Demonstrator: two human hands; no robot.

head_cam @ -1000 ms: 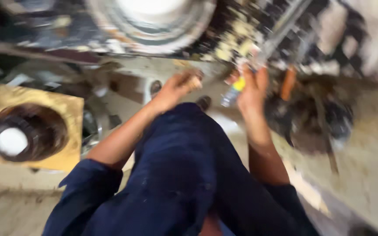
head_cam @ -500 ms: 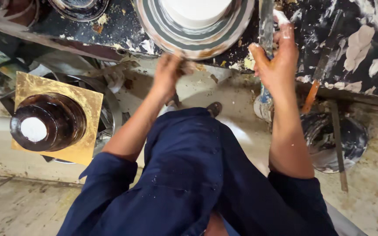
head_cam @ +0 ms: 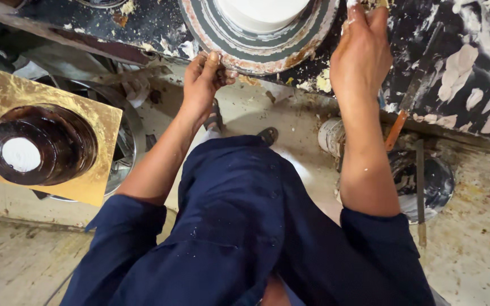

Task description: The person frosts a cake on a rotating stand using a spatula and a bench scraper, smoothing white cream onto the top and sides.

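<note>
A round turntable (head_cam: 239, 48) with dark and pale rings stands on a black worktop (head_cam: 443, 34) smeared with white cream. A white cake (head_cam: 262, 10) sits on it, cut off by the top edge. My left hand (head_cam: 202, 82) grips the turntable's near rim with its fingers curled under it. My right hand (head_cam: 361, 51), smeared with cream, reaches up beside the turntable's right side. It is closed on a metal spatula whose yellowish handle end (head_cam: 381, 3) barely shows at the top edge.
A dark brown glazed cake (head_cam: 41, 144) on a gold square board (head_cam: 94, 122) rests on a steel stand at the left. An orange-handled knife (head_cam: 398, 124) hangs off the worktop. A cream-smeared bucket (head_cam: 435, 181) and a small pot (head_cam: 331, 136) stand on the floor near my sandalled foot (head_cam: 267, 136).
My left hand has closed on the turntable's rim. My right hand has risen higher along the worktop with the spatula. The view has steadied and shifted.
</note>
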